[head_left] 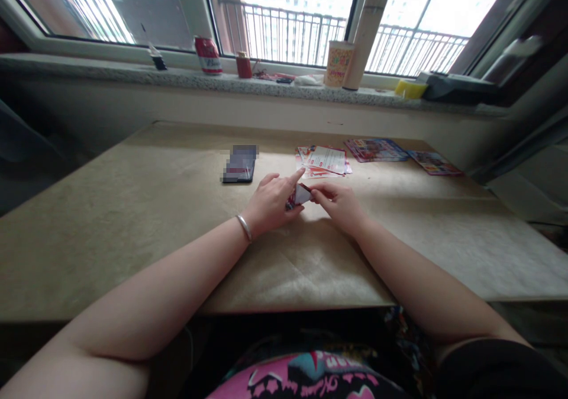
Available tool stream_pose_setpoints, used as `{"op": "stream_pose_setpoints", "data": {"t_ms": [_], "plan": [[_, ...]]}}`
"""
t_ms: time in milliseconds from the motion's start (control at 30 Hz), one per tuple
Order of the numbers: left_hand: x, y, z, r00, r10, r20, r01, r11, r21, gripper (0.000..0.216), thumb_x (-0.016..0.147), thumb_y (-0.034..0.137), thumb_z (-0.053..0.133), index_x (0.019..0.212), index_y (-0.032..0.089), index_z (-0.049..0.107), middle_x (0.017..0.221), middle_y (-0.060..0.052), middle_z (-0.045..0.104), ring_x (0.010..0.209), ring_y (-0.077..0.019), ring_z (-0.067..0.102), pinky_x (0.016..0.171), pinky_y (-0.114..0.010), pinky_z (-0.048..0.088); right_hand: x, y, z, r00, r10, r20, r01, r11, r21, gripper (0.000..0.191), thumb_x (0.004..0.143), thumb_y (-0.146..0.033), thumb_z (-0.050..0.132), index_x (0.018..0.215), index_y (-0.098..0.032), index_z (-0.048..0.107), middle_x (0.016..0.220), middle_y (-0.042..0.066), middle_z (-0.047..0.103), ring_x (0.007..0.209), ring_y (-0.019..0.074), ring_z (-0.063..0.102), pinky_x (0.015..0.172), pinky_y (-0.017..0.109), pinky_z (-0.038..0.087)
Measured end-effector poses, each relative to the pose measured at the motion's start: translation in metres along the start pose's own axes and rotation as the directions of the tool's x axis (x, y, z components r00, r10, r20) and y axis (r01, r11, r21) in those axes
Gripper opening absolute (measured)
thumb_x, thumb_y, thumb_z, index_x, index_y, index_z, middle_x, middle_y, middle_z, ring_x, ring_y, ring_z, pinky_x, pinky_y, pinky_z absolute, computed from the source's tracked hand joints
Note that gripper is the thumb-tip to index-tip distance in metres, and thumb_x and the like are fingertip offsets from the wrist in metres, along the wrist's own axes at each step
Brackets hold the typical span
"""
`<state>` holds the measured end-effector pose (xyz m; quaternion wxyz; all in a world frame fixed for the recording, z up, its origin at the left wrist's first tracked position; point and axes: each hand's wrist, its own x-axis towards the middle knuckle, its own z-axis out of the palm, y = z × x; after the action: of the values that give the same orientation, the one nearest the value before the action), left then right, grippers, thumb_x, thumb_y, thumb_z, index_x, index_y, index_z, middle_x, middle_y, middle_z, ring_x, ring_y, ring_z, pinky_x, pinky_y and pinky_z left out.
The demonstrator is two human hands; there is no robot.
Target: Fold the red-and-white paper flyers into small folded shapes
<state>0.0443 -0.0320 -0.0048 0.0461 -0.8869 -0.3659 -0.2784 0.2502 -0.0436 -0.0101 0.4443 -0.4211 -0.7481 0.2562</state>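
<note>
A person's two bare hands meet over a small folded paper (303, 194) near the middle of a tan-covered table (133, 251), seen from the head camera. The left hand (271, 202) is partly closed about the paper's left side, its index finger extended and its thumb along the near edge; the right hand (341, 205) pinches the right tip between thumb and fingers. The left fingers hide part of the paper, whose white face shows between the hands. Just beyond lie overlapping printed sheets (328, 160), with a dark, partly pixelated flat device (242, 165) to their left. Colorful printed cards (377, 150) rest farther right. On the windowsill (266, 86) stand a red-and-white can (207, 55), a patterned cup (337, 64) and a tall tan tube (364, 44) leaning at the window.
</note>
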Motion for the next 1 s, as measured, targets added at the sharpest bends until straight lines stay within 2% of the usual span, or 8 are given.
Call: {"op": "stream_pose_setpoints", "data": {"t_ms": [167, 267, 467, 733, 1000], "plan": [[0.0, -0.004, 0.004, 0.994, -0.03, -0.102, 0.025, 0.998, -0.05, 0.073, 0.08, 0.035, 0.067, 0.142, 0.016, 0.035, 0.111, -0.007, 0.067, 0.105, -0.0228, 0.063, 0.109, -0.043, 0.033, 0.001, -0.003, 0.0, 0.995, -0.101, -0.022, 0.101, 0.994, 0.028, 0.021, 0.085, -0.032, 0.061, 0.101, -0.022, 0.071, 0.103, 0.006, 0.071, 0.094, 0.0185, 0.066, 0.079, 0.031, 0.055], [0.001, -0.004, 0.004, 0.991, -0.055, -0.121, 0.044, 0.995, -0.089, 0.065, 0.079, 0.034, 0.068, 0.137, 0.018, 0.042, 0.106, -0.004, 0.069, 0.1, -0.0207, 0.064, 0.111, -0.044, 0.031, 0.001, -0.004, 0.001, 0.99, -0.138, -0.04, 0.139, 0.99, 0.017, 0.019, 0.084, -0.03, 0.062, 0.099, -0.023, 0.071, 0.102, 0.006, 0.071, 0.092, 0.0181, 0.066, 0.078, 0.031, 0.055], [0.003, -0.001, 0.001, 0.988, -0.079, -0.129, 0.066, 0.992, -0.108, 0.031, 0.081, 0.035, 0.065, 0.109, 0.021, 0.062, 0.098, -0.002, 0.071, 0.092, -0.0198, 0.066, 0.112, -0.047, 0.029, 0.001, -0.005, 0.006, 0.987, -0.136, -0.081, 0.137, 0.991, 0.008, 0.015, 0.083, -0.031, 0.064, 0.094, -0.023, 0.07, 0.097, 0.005, 0.069, 0.087, 0.0165, 0.064, 0.073, 0.029, 0.055], [0.002, 0.004, -0.006, 0.983, -0.006, -0.185, -0.024, 0.987, -0.162, 0.019, 0.091, 0.035, 0.051, 0.098, 0.021, 0.063, 0.094, 0.0, 0.071, 0.09, -0.0147, 0.065, 0.114, -0.041, 0.028, -0.001, -0.008, 0.007, 0.985, -0.125, -0.118, 0.12, 0.992, -0.048, 0.012, 0.084, -0.032, 0.065, 0.089, -0.022, 0.069, 0.087, 0.003, 0.067, 0.08, 0.0152, 0.062, 0.071, 0.028, 0.052], [0.003, 0.006, -0.005, 0.981, -0.037, -0.191, -0.006, 0.976, -0.22, 0.019, 0.093, 0.035, 0.051, 0.096, 0.022, 0.065, 0.095, 0.0, 0.072, 0.09, -0.0138, 0.065, 0.114, -0.041, 0.027, -0.001, -0.011, 0.009, 0.982, -0.138, -0.131, 0.127, 0.987, -0.096, 0.011, 0.084, -0.032, 0.065, 0.086, -0.022, 0.068, 0.082, 0.003, 0.064, 0.073, 0.0137, 0.057, 0.065, 0.026, 0.048]]}}
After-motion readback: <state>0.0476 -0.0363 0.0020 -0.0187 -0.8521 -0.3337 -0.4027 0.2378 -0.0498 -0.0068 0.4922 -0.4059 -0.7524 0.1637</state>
